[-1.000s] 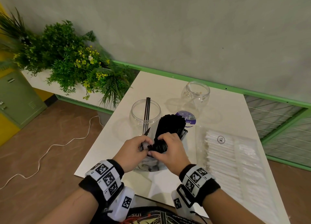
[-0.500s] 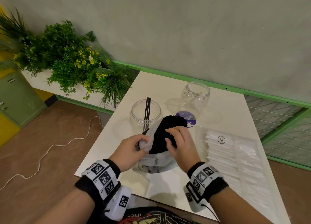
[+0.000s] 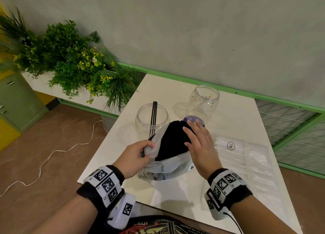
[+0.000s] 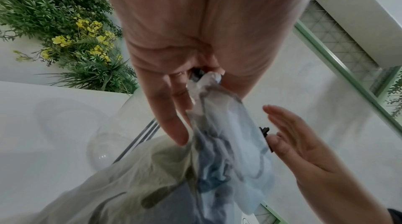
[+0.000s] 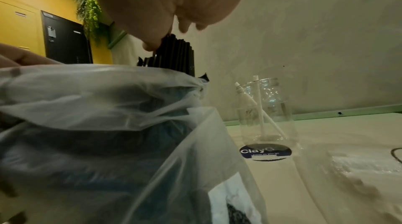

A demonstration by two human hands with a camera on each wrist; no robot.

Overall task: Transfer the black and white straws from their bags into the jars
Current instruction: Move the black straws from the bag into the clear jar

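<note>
A thick bundle of black straws stands in a crumpled clear plastic bag on the white table. My left hand pinches the bag's left edge together with a black straw. My right hand lies with straight fingers against the top of the bundle. The near clear jar holds a few black straws. The far jar holds two white straws. The flat bag of white straws lies to the right.
A round purple sticker sits on the table before the far jar. Green plants in a white planter stand left of the table. A green rail and grey wall back the table. A white cable runs on the floor.
My right hand let go of the bundle's lower part and slid up to its top with fingers straightened. The bag has been pulled down, baring more black straws.
</note>
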